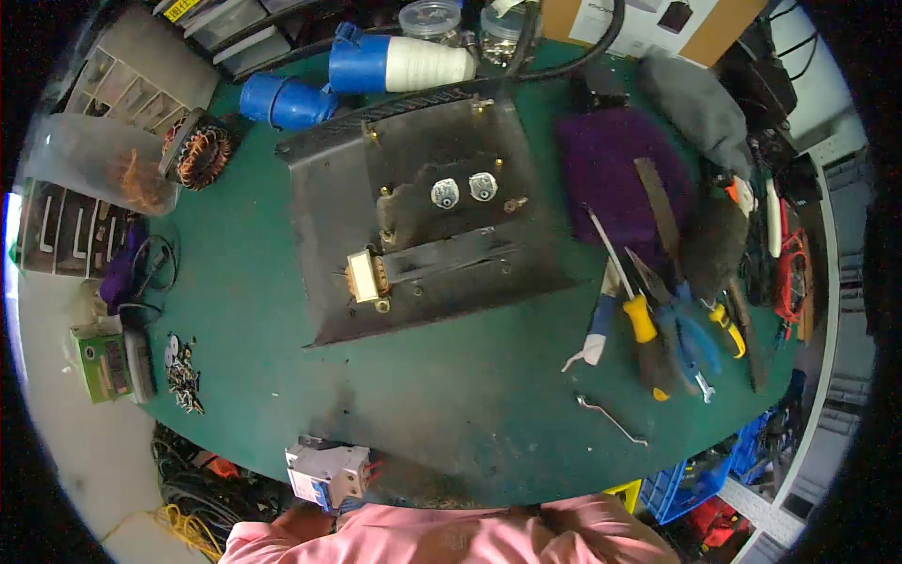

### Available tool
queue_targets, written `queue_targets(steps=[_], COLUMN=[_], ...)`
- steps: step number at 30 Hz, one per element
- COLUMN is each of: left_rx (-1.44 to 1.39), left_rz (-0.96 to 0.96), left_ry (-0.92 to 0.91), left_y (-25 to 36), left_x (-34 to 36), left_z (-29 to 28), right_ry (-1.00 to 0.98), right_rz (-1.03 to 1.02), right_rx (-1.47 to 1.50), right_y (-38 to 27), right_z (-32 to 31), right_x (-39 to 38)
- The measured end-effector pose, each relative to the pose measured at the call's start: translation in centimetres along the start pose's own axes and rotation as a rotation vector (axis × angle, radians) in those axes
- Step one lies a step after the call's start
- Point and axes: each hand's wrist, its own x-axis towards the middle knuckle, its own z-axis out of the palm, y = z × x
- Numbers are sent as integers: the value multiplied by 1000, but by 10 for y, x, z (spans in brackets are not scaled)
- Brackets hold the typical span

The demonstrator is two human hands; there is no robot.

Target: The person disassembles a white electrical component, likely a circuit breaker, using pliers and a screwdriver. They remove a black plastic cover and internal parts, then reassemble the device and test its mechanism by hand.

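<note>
A white-and-grey circuit breaker (327, 473) with a blue part sits at the table's near edge, left of the middle, with short red bits at its right side. Close below it, a small part of my left arm (299, 523) shows beside the pink shirt; the left hand's fingers are hidden, so whether they touch the breaker I cannot tell. My right hand is out of view. Farther off lies a black metal panel (329, 221) bearing brass studs, two silvery round parts (464, 190) and a small transformer (367, 275).
Screws and washers (183, 374) lie at the left. On the right are a yellow-handled screwdriver (639, 320), blue-handled pliers (691, 343), a bent metal rod (613, 419) and a purple cloth (615, 174). Blue plugs (362, 66) and a copper-wound stator (202, 155) stand at the back.
</note>
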Motion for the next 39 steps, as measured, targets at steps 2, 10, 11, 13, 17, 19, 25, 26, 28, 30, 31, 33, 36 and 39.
queue_targets(steps=[2, 10, 11, 13, 17, 19, 25, 26, 28, 30, 31, 33, 36, 39], left_rx=[-3, -32, -23, -39, -47, -45, -34, -33, -32, -20, -10, 6, 7, 21], left_rz=[-13, -45, -40, -52, -54, -48, -12, -6, 11, 51, 69, 100, 144, 214], left_ry=[5, 3, 3, 4, 7, 9, 44, 51, 50, 79, 84, 93, 123, 153], left_y=[-2, -7, -7, -8, -3, -1, 6, 4, 1, -3, -8, -19, -34, -48], left_x=[1, 9, 10, 7, 7, 9, 18, 15, 13, 30, 34, 38, 45, 57], left_z=[-3, -8, -12, -7, -7, -9, -7, -5, 3, -2, -1, 3, 13, 14], right_ry=[-13, -48, -50, -67, -86, -95, -96, -99, -107, -72, -63, -53, -31, -5], right_rz=[-4, 5, 6, 9, 2, 4, -33, -42, -44, -65, -70, -80, -105, -134], right_rx=[-5, -27, -21, -40, -54, -57, -96, -107, -123, -132, -134, -147, -208, -286], right_y=[-2, -3, -4, -5, -1, -4, -8, -7, -6, -10, -12, -15, -17, -16], right_z=[3, 10, 10, 6, 4, 4, 1, 4, 13, 11, 15, 25, 27, 23], right_x=[4, 7, 7, 3, 5, 9, 21, 18, 17, 35, 39, 41, 46, 40])
